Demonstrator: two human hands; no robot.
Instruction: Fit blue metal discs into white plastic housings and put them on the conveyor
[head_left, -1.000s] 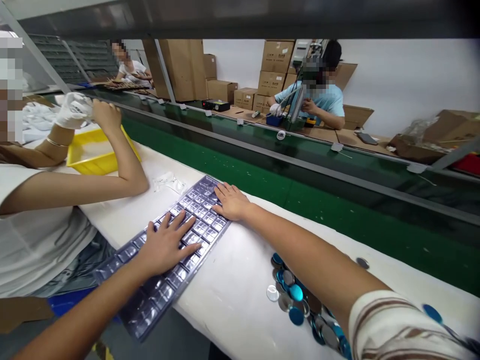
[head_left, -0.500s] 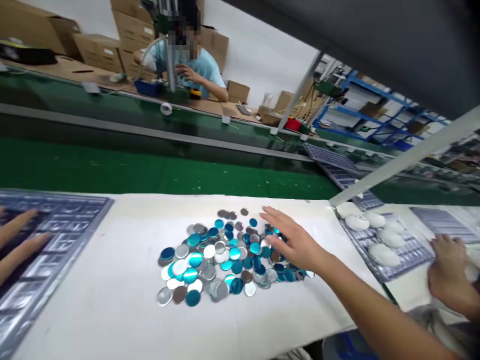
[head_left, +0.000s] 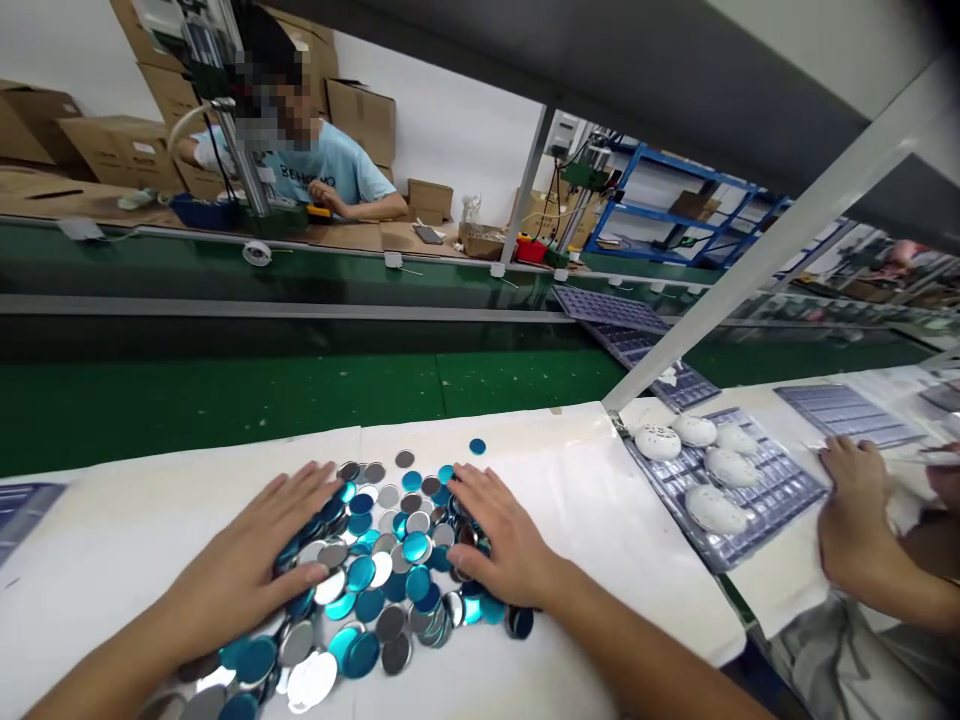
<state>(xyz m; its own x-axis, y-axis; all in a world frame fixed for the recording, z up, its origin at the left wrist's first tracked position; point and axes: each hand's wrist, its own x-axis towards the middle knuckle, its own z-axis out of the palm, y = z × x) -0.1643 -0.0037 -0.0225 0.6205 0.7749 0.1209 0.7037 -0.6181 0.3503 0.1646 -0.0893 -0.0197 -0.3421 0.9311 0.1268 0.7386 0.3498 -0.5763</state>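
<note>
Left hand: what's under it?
Around the left hand, blue and silver discs show between thumb and fingers and along the thumb's near side. Anything directly under the palm is covered.

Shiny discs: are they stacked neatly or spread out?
Spread out: the discs lie scattered, many overlapping, on the white tabletop, many between the left hand and right hand.

The head view looks forward and steeply down from above the table point(head_left: 577, 470), its edges bending posts aslant. The left hand point(head_left: 247, 560), right hand point(head_left: 510, 540) and discs point(head_left: 416, 547) lie close below; beyond the belt point(head_left: 360, 385) it faces a co-worker point(head_left: 337, 165), farther off.
</note>
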